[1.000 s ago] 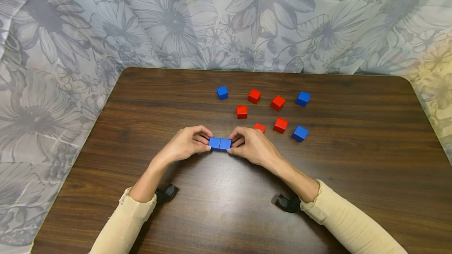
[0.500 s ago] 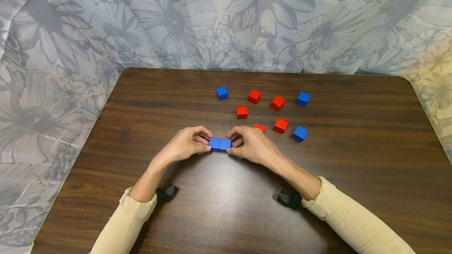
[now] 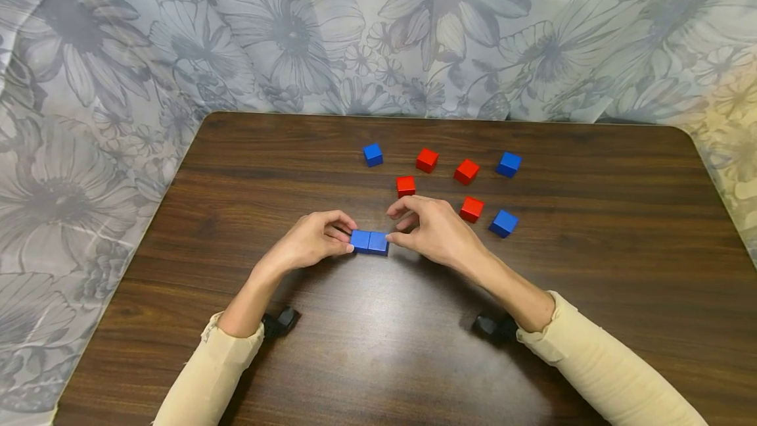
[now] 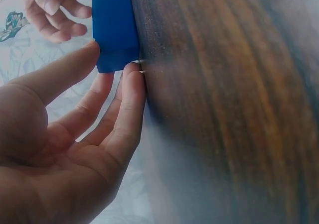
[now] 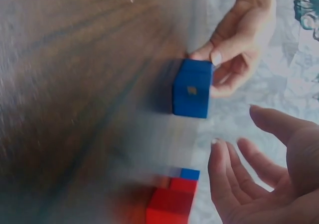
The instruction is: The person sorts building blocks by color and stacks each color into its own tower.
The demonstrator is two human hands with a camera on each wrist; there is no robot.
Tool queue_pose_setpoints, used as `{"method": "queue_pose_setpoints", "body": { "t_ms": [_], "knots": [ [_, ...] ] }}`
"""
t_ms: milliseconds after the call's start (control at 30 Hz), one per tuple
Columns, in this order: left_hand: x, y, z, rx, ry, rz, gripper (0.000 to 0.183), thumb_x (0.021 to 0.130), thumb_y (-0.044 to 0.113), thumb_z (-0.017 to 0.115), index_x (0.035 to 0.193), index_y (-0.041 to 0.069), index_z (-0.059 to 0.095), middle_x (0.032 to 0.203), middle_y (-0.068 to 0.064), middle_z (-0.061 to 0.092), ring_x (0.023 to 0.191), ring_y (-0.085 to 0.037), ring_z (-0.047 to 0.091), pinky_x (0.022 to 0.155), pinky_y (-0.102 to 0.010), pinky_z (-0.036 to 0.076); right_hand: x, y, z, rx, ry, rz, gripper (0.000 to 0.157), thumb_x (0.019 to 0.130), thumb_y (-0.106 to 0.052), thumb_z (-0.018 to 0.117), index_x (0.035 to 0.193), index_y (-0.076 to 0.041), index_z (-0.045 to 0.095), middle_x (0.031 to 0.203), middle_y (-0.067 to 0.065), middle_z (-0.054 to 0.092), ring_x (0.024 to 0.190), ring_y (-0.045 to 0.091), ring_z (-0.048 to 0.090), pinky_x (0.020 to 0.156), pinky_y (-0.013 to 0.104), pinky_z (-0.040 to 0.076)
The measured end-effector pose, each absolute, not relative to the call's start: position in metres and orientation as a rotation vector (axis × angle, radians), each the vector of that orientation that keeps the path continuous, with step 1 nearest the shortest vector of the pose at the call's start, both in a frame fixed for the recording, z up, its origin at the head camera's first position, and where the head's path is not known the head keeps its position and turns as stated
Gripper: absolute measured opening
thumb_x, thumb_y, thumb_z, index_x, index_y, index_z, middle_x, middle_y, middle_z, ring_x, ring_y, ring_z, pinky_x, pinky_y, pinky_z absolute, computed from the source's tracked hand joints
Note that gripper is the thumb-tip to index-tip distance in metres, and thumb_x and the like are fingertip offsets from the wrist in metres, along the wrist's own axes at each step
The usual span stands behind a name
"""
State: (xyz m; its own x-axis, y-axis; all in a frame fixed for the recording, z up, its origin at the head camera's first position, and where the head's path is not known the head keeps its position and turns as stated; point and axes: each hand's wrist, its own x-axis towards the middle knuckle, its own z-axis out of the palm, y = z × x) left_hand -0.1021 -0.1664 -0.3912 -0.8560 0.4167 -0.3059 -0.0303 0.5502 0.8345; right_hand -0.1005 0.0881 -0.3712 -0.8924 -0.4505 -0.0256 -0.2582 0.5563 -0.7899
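Observation:
Two blue cubes stand side by side, faces touching, on the table near its middle. My left hand (image 3: 309,242) pinches the left blue cube (image 3: 359,240) between thumb and fingers; in the left wrist view its thumb (image 4: 84,59) lies against the blue side. My right hand (image 3: 436,232) hovers just right of the right blue cube (image 3: 379,242), its fingers loosely bent and holding nothing. A gap between that hand and the cube shows in the right wrist view, where the near blue face (image 5: 191,102) bears a small pale mark.
Behind the hands lie scattered red cubes (image 3: 466,171), among them a red cube (image 3: 405,185) just beyond my right fingers. Other blue cubes sit at back left (image 3: 372,155), back right (image 3: 508,164) and right (image 3: 503,223). Floral cloth (image 3: 296,38) hangs behind the brown table (image 3: 248,169).
My right hand has let go of the right blue cube and risen back and to the right, now covering a red cube seen earlier. The left hand and both joined cubes stay put.

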Motion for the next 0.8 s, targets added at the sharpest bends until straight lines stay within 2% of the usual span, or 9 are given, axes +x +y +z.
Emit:
{"method": "queue_pose_setpoints", "body": {
  "t_ms": [533,800],
  "knots": [
    [-0.103,-0.167,-0.390,0.304,2.274,1.269,0.030,0.087,0.003,0.076,0.115,0.006,0.066,0.105,-0.008,0.070,0.096,-0.018,0.069,0.078,-0.031,0.057,-0.109,0.108,-0.361,-0.726,2.614,-1.290,0.035,0.083,-0.016,0.082,0.114,-0.008,0.067,0.110,0.005,0.070,0.089,0.016,0.068,0.080,0.037,0.057],
    [-0.103,-0.168,-0.390,0.302,2.275,1.258,0.030,0.087,0.005,0.076,0.115,0.007,0.066,0.104,-0.007,0.070,0.096,-0.018,0.069,0.078,-0.031,0.056,-0.110,0.127,-0.354,-0.714,2.652,-1.318,0.034,0.083,-0.016,0.083,0.114,-0.015,0.068,0.111,0.000,0.069,0.084,0.013,0.067,0.079,0.032,0.056]
  ]
}}
